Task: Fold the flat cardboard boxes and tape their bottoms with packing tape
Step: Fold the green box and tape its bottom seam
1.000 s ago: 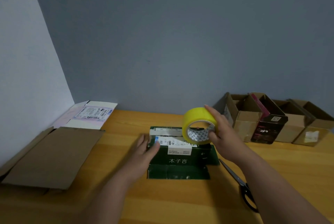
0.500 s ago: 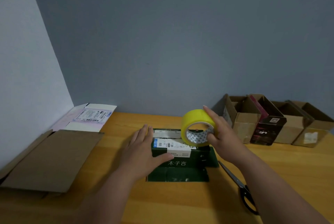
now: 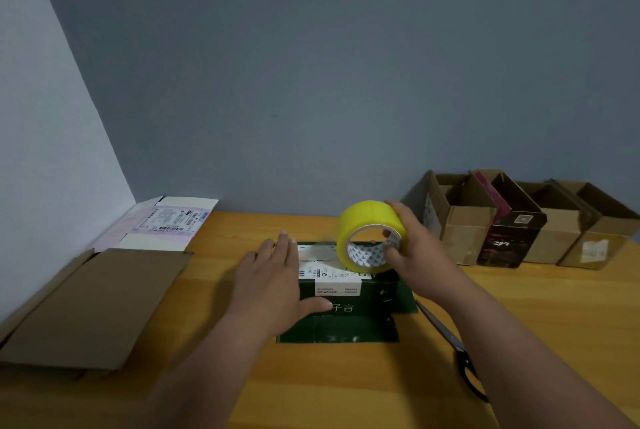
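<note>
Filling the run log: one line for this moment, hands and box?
left hand: flat on green box | right hand: grips yellow tape roll on box | scissors: on table, untouched

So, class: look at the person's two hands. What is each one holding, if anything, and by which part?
The right hand grips the yellow tape roll by its rim. The left hand lies flat against the green box, gripping nothing.
</note>
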